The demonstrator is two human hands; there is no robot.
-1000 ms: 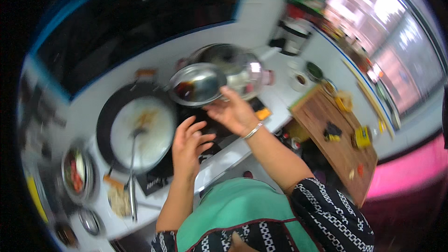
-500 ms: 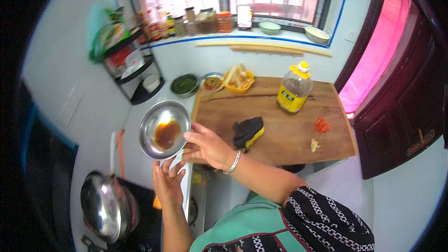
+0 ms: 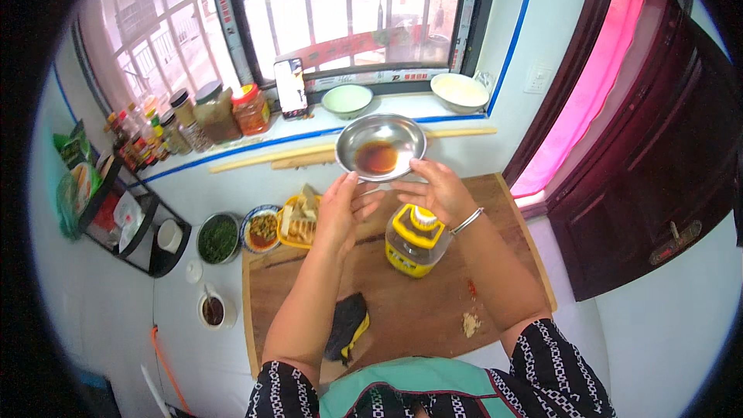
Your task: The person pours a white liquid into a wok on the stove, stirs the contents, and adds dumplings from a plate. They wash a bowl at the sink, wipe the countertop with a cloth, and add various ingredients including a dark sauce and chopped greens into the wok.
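Observation:
A shiny metal bowl [image 3: 409, 138] with a small pool of dark brown liquid [image 3: 377, 157] hangs in the air near the windowsill, tilted toward me. My left hand [image 3: 346, 207] supports its near left rim, thumb up against the edge and fingers spread beneath. At the near right rim, my right hand [image 3: 441, 190] grips it with the thumb at the edge. Below the hands, a clear oil jug [image 3: 410, 257] with a yellow label and cap stands on the wooden board [image 3: 290, 302].
A black-and-yellow cloth [image 3: 348, 329], minced pale bits [image 3: 470, 325] and red bits [image 3: 472, 289] lie on the board. Beyond its left side are chopped greens in a bowl [image 3: 219, 238], a sauce plate [image 3: 261, 228] and a yellow basket [image 3: 290, 238]. A phone [image 3: 291, 88] and pale green bowl [image 3: 347, 101] line the sill.
Both hands have carried the metal bowl from above the left counter, near the stove, rightward and forward toward the windowsill. My view has turned; the stove's covered pan is out of sight.

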